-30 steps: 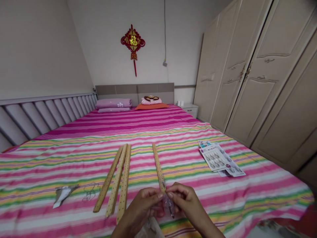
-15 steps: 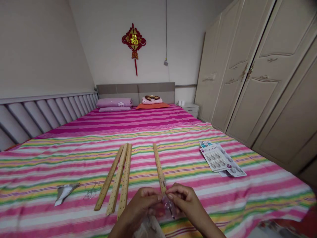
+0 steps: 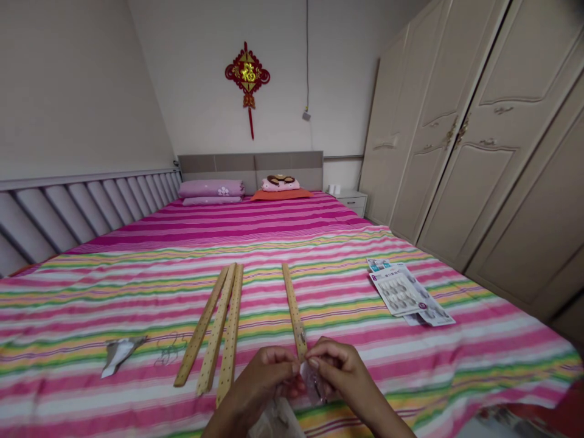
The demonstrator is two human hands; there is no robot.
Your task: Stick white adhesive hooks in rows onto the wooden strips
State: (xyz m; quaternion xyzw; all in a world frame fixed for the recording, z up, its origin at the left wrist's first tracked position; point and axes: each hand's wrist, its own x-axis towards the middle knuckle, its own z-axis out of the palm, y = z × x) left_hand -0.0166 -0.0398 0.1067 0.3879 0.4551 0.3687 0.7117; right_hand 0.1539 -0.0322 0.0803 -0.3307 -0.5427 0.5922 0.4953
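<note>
My left hand (image 3: pixel 272 372) and my right hand (image 3: pixel 335 364) pinch the top of a small clear plastic bag (image 3: pixel 312 384) between them, thumbs against fingers. Inside the bag is something small and shiny that I cannot make out. Just beyond my fingers lies a single wooden strip with holes (image 3: pixel 292 301), a small metal piece on its near part. Under my left wrist is another clear plastic bag (image 3: pixel 276 420), partly hidden. To the left, three more perforated wooden strips (image 3: pixel 219 331) lie side by side, touching at their far ends.
A crumpled silver-white wrapper (image 3: pixel 119 354) and a tangle of thin wire or thread (image 3: pixel 170 350) lie on the left of the striped bedsheet (image 3: pixel 347 292). Several blister-pack cards (image 3: pixel 404 292) overlap on the right. Pillows (image 3: pixel 212 190) and a wardrobe (image 3: pixel 456 134) stand farther off.
The small plastic bag has shifted and turned slightly below my fingers, its contents hanging differently. Both hands keep their pinch in nearly the same place.
</note>
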